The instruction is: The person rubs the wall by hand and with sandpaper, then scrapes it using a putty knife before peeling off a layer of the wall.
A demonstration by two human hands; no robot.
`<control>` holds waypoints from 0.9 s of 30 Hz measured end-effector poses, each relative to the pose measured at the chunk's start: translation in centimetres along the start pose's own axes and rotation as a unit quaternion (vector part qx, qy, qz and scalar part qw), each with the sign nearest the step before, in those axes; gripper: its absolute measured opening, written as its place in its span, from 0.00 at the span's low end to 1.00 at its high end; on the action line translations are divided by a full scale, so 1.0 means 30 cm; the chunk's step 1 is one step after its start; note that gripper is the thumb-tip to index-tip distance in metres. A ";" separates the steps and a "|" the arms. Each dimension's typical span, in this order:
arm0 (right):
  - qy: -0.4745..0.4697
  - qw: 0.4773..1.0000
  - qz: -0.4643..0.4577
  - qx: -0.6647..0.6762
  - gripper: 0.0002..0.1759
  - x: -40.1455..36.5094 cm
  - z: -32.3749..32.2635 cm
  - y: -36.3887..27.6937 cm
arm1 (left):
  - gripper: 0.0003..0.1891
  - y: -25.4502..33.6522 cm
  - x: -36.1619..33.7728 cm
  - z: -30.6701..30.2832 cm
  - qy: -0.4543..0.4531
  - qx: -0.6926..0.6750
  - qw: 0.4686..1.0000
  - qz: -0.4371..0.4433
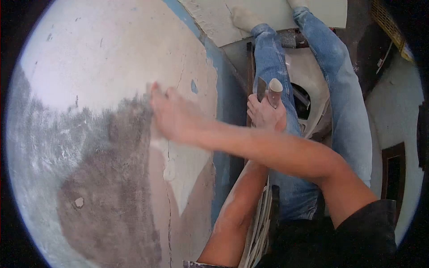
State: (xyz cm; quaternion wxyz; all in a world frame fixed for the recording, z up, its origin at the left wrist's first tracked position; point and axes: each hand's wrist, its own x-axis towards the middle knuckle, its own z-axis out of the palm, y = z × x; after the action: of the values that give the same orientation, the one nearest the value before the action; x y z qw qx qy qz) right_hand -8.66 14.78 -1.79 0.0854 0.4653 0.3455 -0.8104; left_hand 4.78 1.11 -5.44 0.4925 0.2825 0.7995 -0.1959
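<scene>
My right hand reaches across to the wall on the left, its fingers curled and blurred against the surface. The hand lies at the border between whitish coating and a rough grey-brown patch; I cannot tell what its fingers hold. Over my left thigh, my left hand is closed around a putty knife, its flat metal blade pointing up. A short brownish cylinder with a cream end also sticks up from that hand. My right forearm passes in front of the left wrist.
Long cracks and a blue strip run along the wall beside me. A whitish plastic seat or bucket-like object stands between my jeans-clad legs. My feet rest near a pale panel. A yellow crate stands at upper right.
</scene>
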 end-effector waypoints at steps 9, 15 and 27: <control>0.111 0.989 -0.041 0.085 0.25 -0.020 0.013 0.092 | 0.19 -0.011 -0.008 0.000 -0.012 -0.005 1.000 -0.013; 0.288 0.945 -0.151 -0.021 0.19 0.034 0.018 0.057 | 0.19 -0.014 -0.019 0.019 0.003 -0.017 1.000 -0.004; 0.173 0.965 -0.199 0.007 0.36 -0.051 0.148 0.008 | 0.19 0.000 -0.017 -0.023 -0.025 -0.055 0.998 0.001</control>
State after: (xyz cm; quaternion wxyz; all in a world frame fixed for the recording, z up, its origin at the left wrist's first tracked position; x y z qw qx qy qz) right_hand -10.78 11.48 0.79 -0.1415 0.5208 0.4349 -0.7209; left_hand 4.49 1.39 -4.69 0.5270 0.2506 0.7965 -0.1584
